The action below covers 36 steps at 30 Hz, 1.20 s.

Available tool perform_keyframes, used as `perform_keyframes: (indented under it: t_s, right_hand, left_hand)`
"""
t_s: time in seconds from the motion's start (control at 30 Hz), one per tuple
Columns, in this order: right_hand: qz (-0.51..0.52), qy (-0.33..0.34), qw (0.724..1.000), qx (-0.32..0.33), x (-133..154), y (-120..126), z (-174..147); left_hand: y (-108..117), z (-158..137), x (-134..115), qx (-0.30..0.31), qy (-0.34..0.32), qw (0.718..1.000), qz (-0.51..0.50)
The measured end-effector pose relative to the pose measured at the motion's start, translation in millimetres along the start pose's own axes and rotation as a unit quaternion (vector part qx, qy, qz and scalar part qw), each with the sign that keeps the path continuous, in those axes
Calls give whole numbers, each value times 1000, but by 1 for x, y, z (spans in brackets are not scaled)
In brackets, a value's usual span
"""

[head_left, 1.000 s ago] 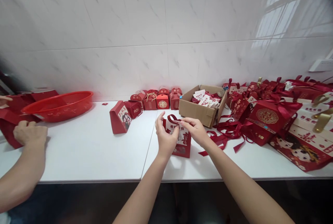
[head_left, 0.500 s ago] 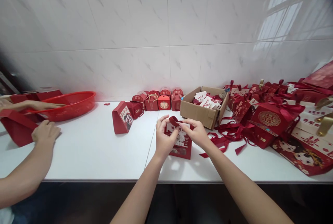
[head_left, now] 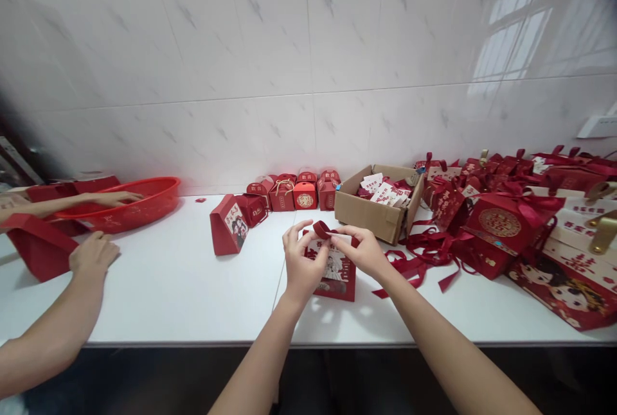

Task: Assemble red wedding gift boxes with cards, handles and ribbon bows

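Observation:
A small red and white gift box with printed characters stands upright on the white table, directly in front of me. At its top edge, a dark red ribbon curls up in a loop. My left hand pinches the ribbon from the left, its other fingers raised behind the box's top. From the right, my right hand is closed with thumb and forefinger on the same ribbon, beside a white edge at the top. The fingers partly cover the box's upper front.
Loose red ribbons lie right of the box, before a cardboard box of printed cards. Red gift bags crowd the right side. Small red boxes line the wall. Leftward, a co-worker's hand touches a red box near a red basin.
My view has tilted slightly upward. My hands stay on the ribbon, with my left fingers a little more spread. The co-worker's arm in the basin has reached slightly further right.

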State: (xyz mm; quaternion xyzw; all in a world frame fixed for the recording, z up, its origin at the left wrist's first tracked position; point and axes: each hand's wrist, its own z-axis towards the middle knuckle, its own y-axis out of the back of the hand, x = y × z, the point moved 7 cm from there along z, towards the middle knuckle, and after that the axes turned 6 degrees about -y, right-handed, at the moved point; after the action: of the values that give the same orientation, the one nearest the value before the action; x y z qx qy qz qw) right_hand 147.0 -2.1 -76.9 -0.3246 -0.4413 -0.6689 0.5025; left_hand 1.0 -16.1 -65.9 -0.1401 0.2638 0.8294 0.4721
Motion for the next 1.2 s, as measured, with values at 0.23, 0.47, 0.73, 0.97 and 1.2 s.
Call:
perform_keyframes:
  t_s: [0.23, 0.47, 0.73, 0.97, 1.2]
  right_hand:
    - [-15, 34, 999, -19, 3, 1, 0]
    - [-22, 26, 999, -25, 1, 2, 0]
    - [-22, 15, 999, -20, 2, 2, -1]
    - [-19, -1, 1000, -23, 0, 1, -1]
    - [-26, -10, 999, -33, -3, 2, 1]
  left_hand:
    - [4, 4, -5, 1, -38, 999, 18]
    - [5, 9, -4, -11, -58, 998, 18]
    - [2, 11, -1, -10, -64, 996, -57]
    - [-4, 8, 14, 6, 32, 992, -123]
    - [-11, 6, 20, 3, 75, 977, -201]
